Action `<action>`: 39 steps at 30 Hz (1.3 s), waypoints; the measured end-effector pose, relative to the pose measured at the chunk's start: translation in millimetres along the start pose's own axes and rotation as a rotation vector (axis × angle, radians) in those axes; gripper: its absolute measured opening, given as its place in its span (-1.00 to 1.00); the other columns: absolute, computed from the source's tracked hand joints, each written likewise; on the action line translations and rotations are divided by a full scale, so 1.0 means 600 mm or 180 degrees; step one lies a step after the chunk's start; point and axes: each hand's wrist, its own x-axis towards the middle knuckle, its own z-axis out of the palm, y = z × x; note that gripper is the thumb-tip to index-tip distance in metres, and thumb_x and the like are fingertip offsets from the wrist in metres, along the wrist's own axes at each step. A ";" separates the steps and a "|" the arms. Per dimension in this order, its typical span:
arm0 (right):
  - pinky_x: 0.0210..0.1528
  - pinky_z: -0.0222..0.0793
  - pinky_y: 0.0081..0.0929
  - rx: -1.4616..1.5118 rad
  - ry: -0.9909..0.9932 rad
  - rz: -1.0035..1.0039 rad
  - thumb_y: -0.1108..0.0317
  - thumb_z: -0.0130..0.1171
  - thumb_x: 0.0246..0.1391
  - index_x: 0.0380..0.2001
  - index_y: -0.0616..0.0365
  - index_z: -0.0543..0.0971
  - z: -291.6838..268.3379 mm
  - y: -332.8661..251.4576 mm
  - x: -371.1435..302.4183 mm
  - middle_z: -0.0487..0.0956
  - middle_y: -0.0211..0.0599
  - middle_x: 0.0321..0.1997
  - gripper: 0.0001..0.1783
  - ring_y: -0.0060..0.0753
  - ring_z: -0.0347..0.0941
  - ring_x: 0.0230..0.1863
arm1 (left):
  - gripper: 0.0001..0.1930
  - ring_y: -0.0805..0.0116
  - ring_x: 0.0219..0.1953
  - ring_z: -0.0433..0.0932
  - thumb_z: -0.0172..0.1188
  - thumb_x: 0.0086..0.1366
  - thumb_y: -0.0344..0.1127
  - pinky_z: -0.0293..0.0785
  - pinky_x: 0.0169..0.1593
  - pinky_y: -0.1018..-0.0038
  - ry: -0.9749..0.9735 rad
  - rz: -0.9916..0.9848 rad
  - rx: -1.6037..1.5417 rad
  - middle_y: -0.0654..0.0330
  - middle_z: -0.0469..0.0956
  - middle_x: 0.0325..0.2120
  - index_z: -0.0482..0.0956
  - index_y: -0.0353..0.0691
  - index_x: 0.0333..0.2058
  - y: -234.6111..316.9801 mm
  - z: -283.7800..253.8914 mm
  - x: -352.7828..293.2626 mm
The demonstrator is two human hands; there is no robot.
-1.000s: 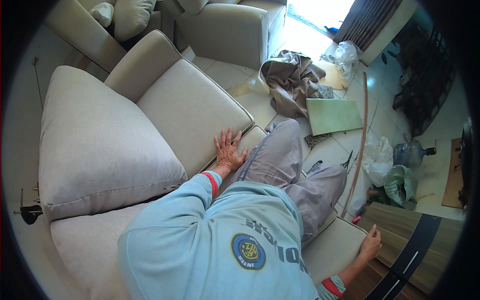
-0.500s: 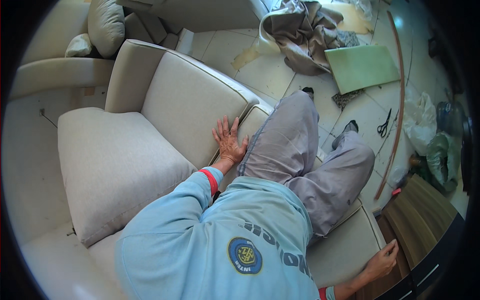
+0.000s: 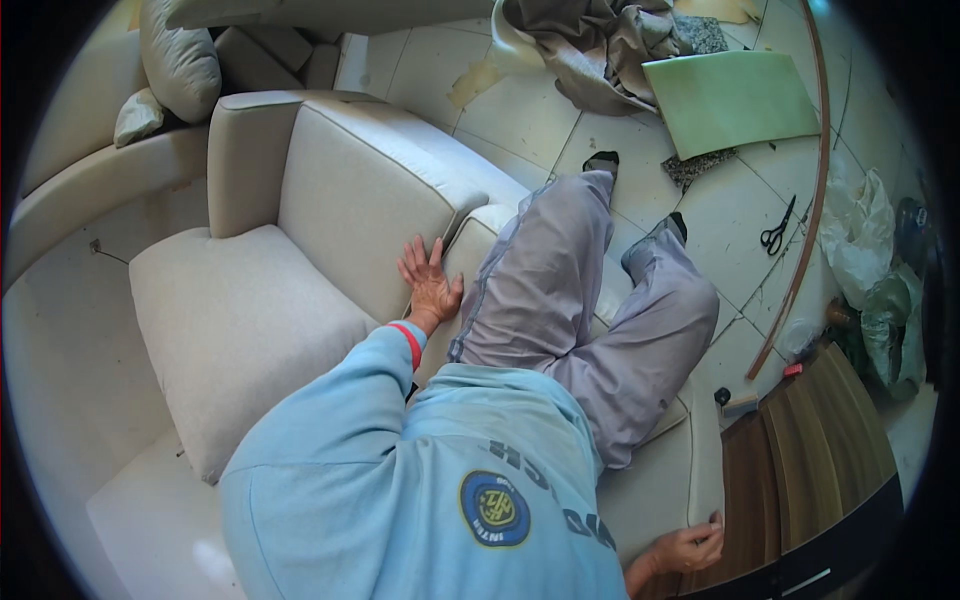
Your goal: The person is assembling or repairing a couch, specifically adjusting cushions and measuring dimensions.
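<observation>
I sit on a light beige sofa (image 3: pixel 650 500), legs stretched toward the floor. My left hand (image 3: pixel 432 288) lies with fingers spread on the upholstery, just beside my thigh and against the lower edge of an upright beige cushion (image 3: pixel 365 180). A second beige cushion (image 3: pixel 250 330) lies tilted to the left of that arm. My right hand (image 3: pixel 688 547) is low at the sofa's right edge, next to a dark brown wooden panel (image 3: pixel 800 470). Its fingers are curled with the tips together; anything between them is too small to make out.
Scissors (image 3: pixel 777 228) lie on the tiled floor near a long thin brown strip (image 3: pixel 808 220). A green foam sheet (image 3: pixel 735 100) and crumpled brown fabric (image 3: pixel 600 50) lie farther off. Plastic bags (image 3: pixel 858 225) sit at the right. More beige seating (image 3: pixel 85 90) stands at the far left.
My view has shifted a little. My right hand has come left, from over the wooden panel to the sofa's edge. My left hand still rests on the upholstery.
</observation>
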 end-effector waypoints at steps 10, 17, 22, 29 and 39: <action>-0.16 0.34 -0.20 -0.0030 -0.0263 -0.0053 0.25 -0.05 0.30 -0.36 0.10 0.67 0.010 -0.003 0.038 0.65 -0.29 -0.33 -0.68 -0.12 0.52 -0.26 | -0.16 -0.13 0.45 -0.35 0.00 0.16 0.20 -0.53 0.37 -0.18 0.0197 0.0055 0.0019 0.00 -0.23 0.43 0.01 0.11 0.39 0.023 -0.013 0.018; -0.19 0.35 -0.16 0.0023 0.0214 -0.0005 0.15 0.05 0.29 -0.28 0.10 0.67 0.001 -0.018 0.043 0.65 -0.21 -0.32 -0.69 -0.04 0.51 -0.27 | -0.18 -0.07 0.46 -0.32 0.05 0.14 0.15 -0.52 0.38 -0.16 0.0458 0.0122 -0.0164 0.05 -0.19 0.44 0.09 0.15 0.38 0.029 0.016 0.020; -0.15 0.33 -0.17 -0.0230 -0.0109 0.0011 0.14 0.04 0.29 -0.25 0.12 0.66 0.011 -0.029 0.037 0.65 -0.21 -0.27 -0.68 -0.02 0.48 -0.25 | -0.18 -0.07 0.46 -0.32 0.07 0.13 0.13 -0.52 0.38 -0.16 0.0405 -0.0025 -0.0141 0.06 -0.19 0.44 0.09 0.15 0.38 0.014 0.002 0.012; -0.04 0.32 -0.17 -0.0274 0.0062 -0.0124 0.24 0.00 0.30 -0.29 0.23 0.64 -0.002 -0.011 0.026 0.63 -0.19 -0.31 -0.69 -0.06 0.49 -0.21 | -0.15 -0.08 0.46 -0.31 0.02 0.14 0.19 -0.53 0.39 -0.14 0.0157 0.0102 -0.0081 -0.04 -0.19 0.43 0.08 0.03 0.38 0.021 0.007 0.021; 0.42 -0.14 0.08 0.0222 -0.0194 0.0116 0.35 -0.08 0.14 -0.24 0.02 0.63 -0.016 -0.021 0.011 0.59 -0.32 -0.25 -0.73 -0.21 0.45 -0.02 | -0.10 -0.26 0.43 -0.56 -0.15 0.32 0.27 -0.52 0.35 -0.25 -0.1842 -0.0037 0.0873 -0.11 -0.57 0.42 -0.44 0.12 0.42 -0.035 -0.051 0.022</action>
